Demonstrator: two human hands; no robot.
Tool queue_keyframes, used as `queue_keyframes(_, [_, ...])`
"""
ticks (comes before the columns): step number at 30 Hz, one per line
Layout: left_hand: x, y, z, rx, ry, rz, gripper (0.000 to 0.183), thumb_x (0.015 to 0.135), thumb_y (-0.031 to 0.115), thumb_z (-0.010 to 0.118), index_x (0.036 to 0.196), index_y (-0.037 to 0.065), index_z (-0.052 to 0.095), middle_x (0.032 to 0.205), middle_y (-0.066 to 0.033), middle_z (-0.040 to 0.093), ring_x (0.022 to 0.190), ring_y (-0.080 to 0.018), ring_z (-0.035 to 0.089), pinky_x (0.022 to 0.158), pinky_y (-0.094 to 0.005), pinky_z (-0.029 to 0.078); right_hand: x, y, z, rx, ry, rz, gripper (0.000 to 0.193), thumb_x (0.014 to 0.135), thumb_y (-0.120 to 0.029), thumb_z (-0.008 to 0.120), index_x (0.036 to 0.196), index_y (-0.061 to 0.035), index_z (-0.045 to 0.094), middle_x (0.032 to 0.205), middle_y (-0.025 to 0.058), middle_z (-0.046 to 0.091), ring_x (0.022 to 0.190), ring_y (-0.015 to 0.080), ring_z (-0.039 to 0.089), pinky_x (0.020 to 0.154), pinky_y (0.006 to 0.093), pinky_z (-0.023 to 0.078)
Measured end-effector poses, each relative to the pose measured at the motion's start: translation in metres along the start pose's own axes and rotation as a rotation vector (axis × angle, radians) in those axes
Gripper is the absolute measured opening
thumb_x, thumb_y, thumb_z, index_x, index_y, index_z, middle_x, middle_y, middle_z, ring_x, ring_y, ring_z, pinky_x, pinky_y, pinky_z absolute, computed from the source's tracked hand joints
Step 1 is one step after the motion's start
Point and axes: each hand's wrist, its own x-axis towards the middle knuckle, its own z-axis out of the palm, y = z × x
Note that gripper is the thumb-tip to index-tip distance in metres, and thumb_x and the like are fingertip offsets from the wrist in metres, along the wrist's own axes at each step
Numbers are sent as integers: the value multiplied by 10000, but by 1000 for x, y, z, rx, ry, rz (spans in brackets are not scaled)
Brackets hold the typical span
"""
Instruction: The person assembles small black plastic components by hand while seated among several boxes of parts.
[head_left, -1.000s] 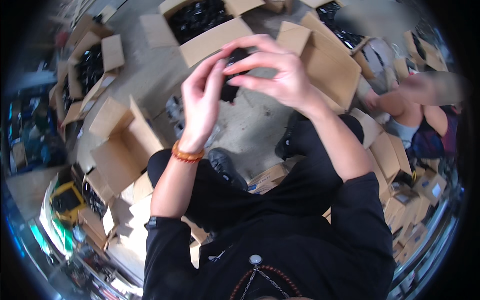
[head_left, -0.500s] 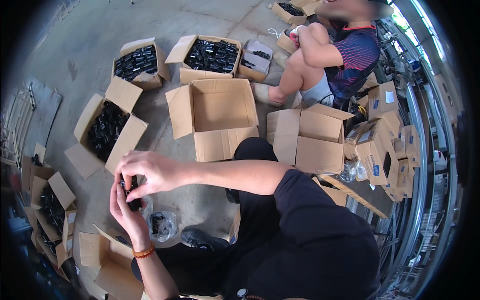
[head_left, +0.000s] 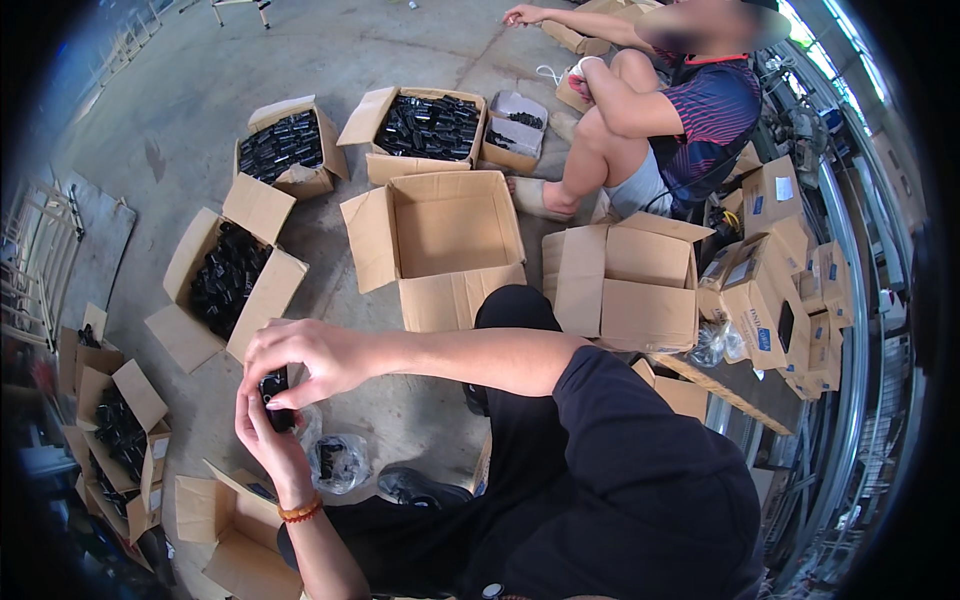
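Note:
A small black plastic part [head_left: 274, 388] is gripped between both hands at the left, above the floor. My left hand [head_left: 268, 442], with a beaded bracelet at its wrist, holds it from below and from the side. My right hand [head_left: 318, 358] reaches across from the right, its fingers bent over the upper end of the part. Fingers cover much of the part, so its exact kind cannot be made out. Just below and right of the hands lies a clear plastic bag [head_left: 342, 464] with black pieces inside.
Open cartons of black parts stand around: one at left [head_left: 228, 275], another at far left [head_left: 118, 432], more at the back [head_left: 430, 130]. A carton showing its bare bottom [head_left: 450, 235] stands ahead. A seated person [head_left: 690, 120] is at the back right, beside stacked boxes [head_left: 765, 300].
The whole view has shifted slightly, moving the scene down and right. Both hands keep their hold on the black part. The other person's arm now stretches out to the left.

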Motion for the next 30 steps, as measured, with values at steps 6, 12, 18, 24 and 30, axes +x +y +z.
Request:
queue_keyframes(6, [1,6,11,-2,51,-13,311,1037,254,449,1161,13,602,866,-22,625,604,-49,514,467,-194,387,-3,4,0,-17,-64,97,233,767,-147,792,960,-66,690,1052,44,637,997,242,581,869,356,484])
queue_keyframes(12, [-2,6,14,-30,64,-6,297,1036,240,444,1149,12,598,850,-14,612,600,-51,511,464,-195,385,-4,6,2,-40,-21,-27,248,746,-150,813,927,-55,673,1029,48,632,993,241,583,855,357,487])
queue_keyframes(18, [1,1,5,-21,16,-23,308,1029,257,443,1181,30,584,914,-8,619,649,-39,533,479,-189,383,-5,1,4,12,-36,132,213,768,-162,781,954,-79,716,1020,42,629,1009,232,584,886,359,478])
queue_keyframes(24, [1,2,3,9,16,-19,318,1018,291,430,1196,68,570,935,3,604,638,-22,524,491,-153,381,-5,6,5,-27,-36,-5,198,775,-149,776,932,-63,692,1033,55,614,1000,237,588,877,360,478])
queue_keyframes(30, [0,7,12,-61,135,-69,265,1001,217,406,1174,77,548,905,-5,602,672,-36,518,505,-168,364,-7,-4,9,-59,-59,178,263,790,-143,769,1047,-117,722,1045,40,616,972,231,578,845,355,491])
